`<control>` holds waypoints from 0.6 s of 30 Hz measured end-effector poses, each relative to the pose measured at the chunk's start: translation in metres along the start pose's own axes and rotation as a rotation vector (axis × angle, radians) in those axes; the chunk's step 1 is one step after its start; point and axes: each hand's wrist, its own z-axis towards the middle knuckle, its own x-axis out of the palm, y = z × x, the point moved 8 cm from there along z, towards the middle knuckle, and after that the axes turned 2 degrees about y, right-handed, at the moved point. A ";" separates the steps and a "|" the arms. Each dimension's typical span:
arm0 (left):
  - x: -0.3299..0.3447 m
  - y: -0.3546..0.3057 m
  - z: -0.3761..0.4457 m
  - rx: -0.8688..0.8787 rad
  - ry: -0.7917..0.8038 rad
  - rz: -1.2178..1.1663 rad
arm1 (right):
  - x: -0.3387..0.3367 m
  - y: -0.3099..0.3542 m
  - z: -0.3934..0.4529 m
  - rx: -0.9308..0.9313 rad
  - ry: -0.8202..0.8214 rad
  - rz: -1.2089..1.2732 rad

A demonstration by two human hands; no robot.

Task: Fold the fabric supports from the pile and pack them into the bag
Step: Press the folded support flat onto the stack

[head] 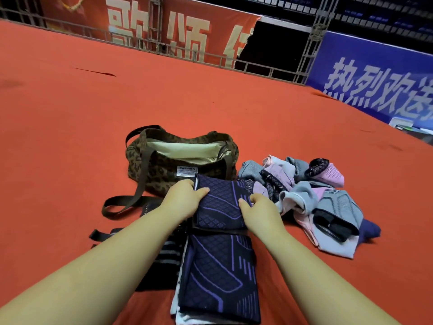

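A dark navy fabric support with purple lines (220, 207) is held just in front of the leopard-print bag (164, 174). My left hand (185, 198) grips its left edge, thumb on top. My right hand (257, 212) grips its right edge. The bag stands open, with its pale lining showing. A second navy support (218, 277) lies flat on a small stack nearer to me. To the right lies the pile of supports (316, 195) in grey, pink and black.
A black striped support (164, 256) lies left of the stack, under my left forearm. The bag's brown strap (121, 205) trails over the red carpet (93, 113). Metal railings and banners stand at the far edge.
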 end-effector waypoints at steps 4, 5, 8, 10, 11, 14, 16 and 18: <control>0.007 0.010 0.005 0.013 -0.021 0.137 | 0.013 -0.010 -0.001 0.021 0.034 -0.029; 0.008 0.013 0.006 0.012 -0.024 0.157 | 0.015 -0.012 -0.002 0.025 0.037 -0.019; 0.008 0.016 0.007 0.024 -0.043 0.190 | 0.017 -0.015 -0.002 0.018 0.042 0.024; 0.004 0.011 0.005 0.039 -0.080 0.255 | 0.016 -0.015 0.001 0.001 0.054 0.017; 0.001 0.006 0.004 0.065 -0.107 0.344 | 0.015 -0.015 0.003 -0.008 0.064 0.007; 0.005 -0.027 -0.002 0.355 -0.134 0.736 | 0.015 -0.013 0.007 -0.034 0.103 -0.096; 0.023 -0.039 -0.006 0.537 0.023 0.875 | 0.009 -0.004 0.008 -0.133 0.053 -0.224; 0.038 -0.029 -0.008 0.515 0.225 0.938 | 0.010 0.013 0.005 -0.342 0.021 -0.372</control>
